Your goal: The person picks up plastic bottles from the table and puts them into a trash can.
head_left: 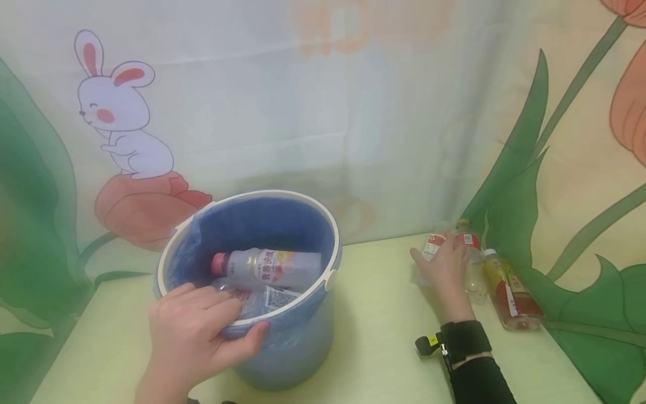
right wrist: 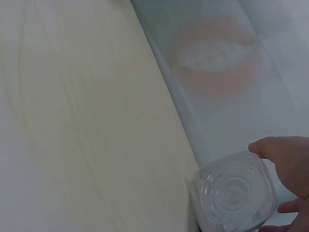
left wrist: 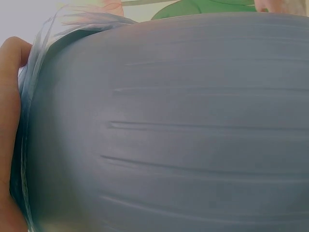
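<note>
A blue bucket [head_left: 298,359] with a pale rim and a thin blue bag lining it stands on the table. My left hand [head_left: 197,331] grips its near rim, fingers over the edge and thumb outside. Inside lie a pink-capped bottle [head_left: 275,268] and a clear labelled bottle [head_left: 280,297] partly under it. At the right, my right hand [head_left: 449,272] holds a clear plastic bottle [head_left: 434,244] with a red-and-white label; the right wrist view shows the bottle's base [right wrist: 231,193] beside my thumb. Most of that bottle is hidden behind the hand in the head view.
Right of my right hand stand a clear bottle [head_left: 475,280] with a red label and a bottle [head_left: 512,292] with a yellow-and-red wrap and white cap. A printed cloth [head_left: 404,112] hangs behind the pale green table [head_left: 373,325].
</note>
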The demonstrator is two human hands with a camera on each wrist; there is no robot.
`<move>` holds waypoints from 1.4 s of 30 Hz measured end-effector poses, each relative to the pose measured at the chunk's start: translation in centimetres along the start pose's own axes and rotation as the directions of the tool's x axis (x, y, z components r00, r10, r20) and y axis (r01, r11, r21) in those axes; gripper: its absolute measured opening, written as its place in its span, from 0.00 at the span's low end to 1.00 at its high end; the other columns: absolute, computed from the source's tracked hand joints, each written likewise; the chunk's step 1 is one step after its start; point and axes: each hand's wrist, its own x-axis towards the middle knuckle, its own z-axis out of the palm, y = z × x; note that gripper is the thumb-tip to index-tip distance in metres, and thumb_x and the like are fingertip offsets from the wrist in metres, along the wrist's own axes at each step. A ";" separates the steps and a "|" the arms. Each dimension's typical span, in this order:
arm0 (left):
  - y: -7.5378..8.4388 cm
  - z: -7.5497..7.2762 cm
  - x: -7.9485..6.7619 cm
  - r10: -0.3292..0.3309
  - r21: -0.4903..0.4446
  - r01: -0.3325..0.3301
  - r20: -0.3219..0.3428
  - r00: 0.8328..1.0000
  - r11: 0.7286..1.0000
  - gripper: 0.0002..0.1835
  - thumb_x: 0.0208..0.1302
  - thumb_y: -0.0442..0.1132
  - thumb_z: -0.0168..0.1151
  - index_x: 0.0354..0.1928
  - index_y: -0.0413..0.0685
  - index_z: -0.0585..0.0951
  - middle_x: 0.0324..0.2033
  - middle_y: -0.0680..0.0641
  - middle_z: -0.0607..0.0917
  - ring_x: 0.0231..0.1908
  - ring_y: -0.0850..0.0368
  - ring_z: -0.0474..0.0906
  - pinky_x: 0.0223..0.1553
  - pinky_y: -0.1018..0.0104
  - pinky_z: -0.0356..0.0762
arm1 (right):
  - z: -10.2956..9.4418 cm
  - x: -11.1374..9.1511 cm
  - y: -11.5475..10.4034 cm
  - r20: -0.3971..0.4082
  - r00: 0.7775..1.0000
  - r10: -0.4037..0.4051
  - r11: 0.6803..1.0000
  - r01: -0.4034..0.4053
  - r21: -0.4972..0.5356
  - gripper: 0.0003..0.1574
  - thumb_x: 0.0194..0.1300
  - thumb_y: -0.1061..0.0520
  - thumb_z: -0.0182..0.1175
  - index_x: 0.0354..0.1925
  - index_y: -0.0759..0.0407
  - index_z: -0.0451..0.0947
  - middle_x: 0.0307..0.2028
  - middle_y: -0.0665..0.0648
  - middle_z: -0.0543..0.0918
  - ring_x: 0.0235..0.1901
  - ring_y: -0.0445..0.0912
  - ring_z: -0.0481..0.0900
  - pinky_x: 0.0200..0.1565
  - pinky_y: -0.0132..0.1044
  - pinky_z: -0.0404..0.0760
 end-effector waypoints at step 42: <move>-0.1 0.2 -0.3 -0.010 0.005 0.010 0.002 1.000 1.000 0.32 0.75 0.62 0.58 0.15 0.57 0.62 0.14 0.60 0.61 0.14 0.63 0.56 0.21 0.66 0.53 | 1.1 -0.6 -0.4 0.085 0.996 0.040 0.998 -0.035 -0.053 0.54 0.70 0.44 0.73 0.78 0.68 0.59 0.66 0.74 0.74 0.65 0.70 0.74 0.67 0.67 0.75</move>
